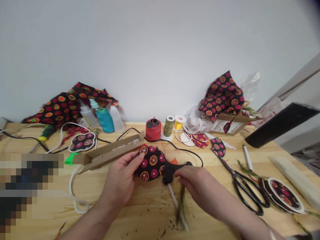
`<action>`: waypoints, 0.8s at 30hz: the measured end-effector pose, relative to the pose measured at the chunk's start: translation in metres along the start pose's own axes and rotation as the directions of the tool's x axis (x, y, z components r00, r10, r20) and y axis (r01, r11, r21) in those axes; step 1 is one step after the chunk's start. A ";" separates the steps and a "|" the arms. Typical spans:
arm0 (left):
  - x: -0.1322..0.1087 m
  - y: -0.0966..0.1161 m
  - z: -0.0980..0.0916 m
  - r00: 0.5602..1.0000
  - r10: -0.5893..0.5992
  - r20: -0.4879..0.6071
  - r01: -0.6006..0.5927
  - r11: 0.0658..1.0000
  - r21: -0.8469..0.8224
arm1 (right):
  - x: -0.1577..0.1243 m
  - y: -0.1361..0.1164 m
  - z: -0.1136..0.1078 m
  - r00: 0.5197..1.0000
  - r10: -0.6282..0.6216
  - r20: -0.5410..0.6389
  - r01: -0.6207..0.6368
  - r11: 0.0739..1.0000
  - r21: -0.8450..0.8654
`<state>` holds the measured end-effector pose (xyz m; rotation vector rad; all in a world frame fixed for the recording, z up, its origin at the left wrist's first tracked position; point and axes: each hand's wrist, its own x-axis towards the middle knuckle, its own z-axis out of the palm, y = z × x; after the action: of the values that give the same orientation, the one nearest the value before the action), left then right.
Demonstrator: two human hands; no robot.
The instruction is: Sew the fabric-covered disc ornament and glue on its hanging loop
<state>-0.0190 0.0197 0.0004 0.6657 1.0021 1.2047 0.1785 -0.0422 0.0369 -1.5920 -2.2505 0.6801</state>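
My left hand [123, 175] pinches a rounded piece of dark patterned fabric [151, 163] dotted with small pearl-like beads, thumb on its face. Closed just to the right, my right hand [193, 178] has an olive-green thread tassel [181, 203] hanging, blurred, beneath its fingers. The exact grip point is hidden. Between the hands is a black glue gun [170, 170], partly covered by the fabric and my right fingers, with a white glue stick [173, 193] sticking out toward me.
Black-handled scissors [246, 190] and a round fabric ornament [283, 195] lie at right. Behind the hands stand a red thread spool [153, 129], a green spool [169, 126] and a teal thread cone [105, 120]. A long cardboard tray [112, 151] and a cable lie left.
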 end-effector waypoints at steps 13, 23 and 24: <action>0.001 -0.001 -0.003 1.000 -0.020 0.008 0.019 0.999 0.042 | 0.039 0.017 0.007 0.998 -0.011 0.055 0.040 0.826 -0.562; 0.002 0.000 -0.002 0.999 -0.046 0.004 0.046 0.996 0.071 | 0.038 0.063 -0.039 1.000 0.020 0.001 -0.014 0.712 -0.702; 0.002 0.000 -0.002 0.998 -0.055 0.010 0.055 0.996 0.077 | 0.035 0.058 -0.043 0.998 0.055 -0.034 -0.063 0.744 -0.666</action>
<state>-0.0211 0.0212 -0.0008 0.7005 1.0545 1.1174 0.2347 0.0150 0.0411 -1.9520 -2.6060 -0.1860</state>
